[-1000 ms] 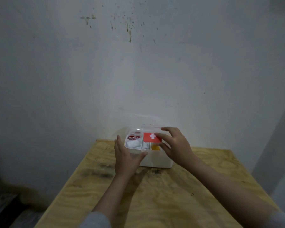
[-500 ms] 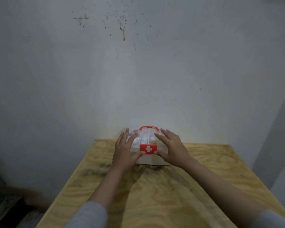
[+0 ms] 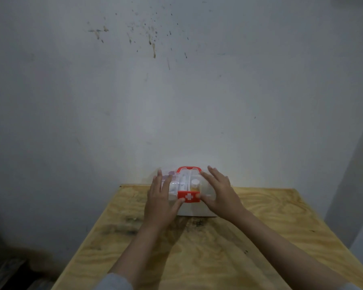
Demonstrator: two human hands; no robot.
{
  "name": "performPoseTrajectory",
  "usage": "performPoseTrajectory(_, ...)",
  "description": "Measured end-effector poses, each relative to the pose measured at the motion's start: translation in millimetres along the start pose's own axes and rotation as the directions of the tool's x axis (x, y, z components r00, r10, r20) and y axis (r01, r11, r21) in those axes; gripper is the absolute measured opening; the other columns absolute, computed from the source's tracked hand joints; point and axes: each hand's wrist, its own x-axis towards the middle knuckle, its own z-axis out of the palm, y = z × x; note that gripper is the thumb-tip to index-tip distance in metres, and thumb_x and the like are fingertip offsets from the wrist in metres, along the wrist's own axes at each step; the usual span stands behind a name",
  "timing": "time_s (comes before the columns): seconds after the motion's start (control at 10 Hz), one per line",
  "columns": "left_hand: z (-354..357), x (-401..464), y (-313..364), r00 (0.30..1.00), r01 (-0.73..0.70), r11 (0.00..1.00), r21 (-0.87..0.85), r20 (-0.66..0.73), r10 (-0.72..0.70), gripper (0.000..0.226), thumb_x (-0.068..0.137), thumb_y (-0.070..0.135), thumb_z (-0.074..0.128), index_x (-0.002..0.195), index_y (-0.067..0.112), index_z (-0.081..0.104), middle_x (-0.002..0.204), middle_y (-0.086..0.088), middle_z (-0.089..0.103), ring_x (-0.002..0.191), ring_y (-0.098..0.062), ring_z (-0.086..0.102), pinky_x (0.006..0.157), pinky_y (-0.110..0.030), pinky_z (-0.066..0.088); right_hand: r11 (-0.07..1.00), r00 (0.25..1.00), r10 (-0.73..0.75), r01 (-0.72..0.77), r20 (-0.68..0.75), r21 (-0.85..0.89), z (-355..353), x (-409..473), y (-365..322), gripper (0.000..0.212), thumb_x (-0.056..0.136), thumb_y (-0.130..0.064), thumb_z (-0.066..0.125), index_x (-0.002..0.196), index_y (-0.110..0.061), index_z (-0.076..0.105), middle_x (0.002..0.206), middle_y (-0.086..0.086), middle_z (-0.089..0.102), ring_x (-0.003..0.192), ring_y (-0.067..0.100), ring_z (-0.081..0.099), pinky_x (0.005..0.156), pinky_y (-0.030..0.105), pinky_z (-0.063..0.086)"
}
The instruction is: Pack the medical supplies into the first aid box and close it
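The white first aid box (image 3: 194,210) stands at the far edge of the wooden table (image 3: 260,237), against the wall. Its clear lid (image 3: 186,182) is down, with a red handle (image 3: 189,168) on top and a red latch with a white cross (image 3: 188,197) at the front. Supplies show through the lid, among them a small white-capped bottle (image 3: 195,183). My left hand (image 3: 160,200) lies flat on the lid's left side, thumb touching the latch. My right hand (image 3: 219,195) presses on the lid's right side, thumb at the latch's right end.
A stained grey wall (image 3: 176,91) rises directly behind the box. The plywood table has dark smudges (image 3: 126,223) near its left middle. Dim clutter lies on the floor at the lower left (image 3: 6,273).
One second ago the lid was still raised with my right hand on the red latch. The lid has come down, and both hands have settled flat on top of it.
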Motion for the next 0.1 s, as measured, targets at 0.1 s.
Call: performPoseTrajectory(0.1, -6.4, -24.8, 6.4, 0.998, 0.05, 0.978, -0.203, -0.029, -0.057, 0.093, 0.08, 0.056, 0.062, 0.145, 0.044, -0.004, 0.161, 0.006, -0.003, 0.147, -0.014, 0.0, 0.116, -0.035, 0.019, 0.972, 0.891, -0.069, 0.161, -0.449, 0.169, -49.2, 1.1, -30.0, 0.048, 0.083, -0.035, 0.064, 0.124, -0.011, 0.056, 0.132, 0.007, 0.056, 0.125, 0.017, 0.051, 0.103, 0.04, 0.046)
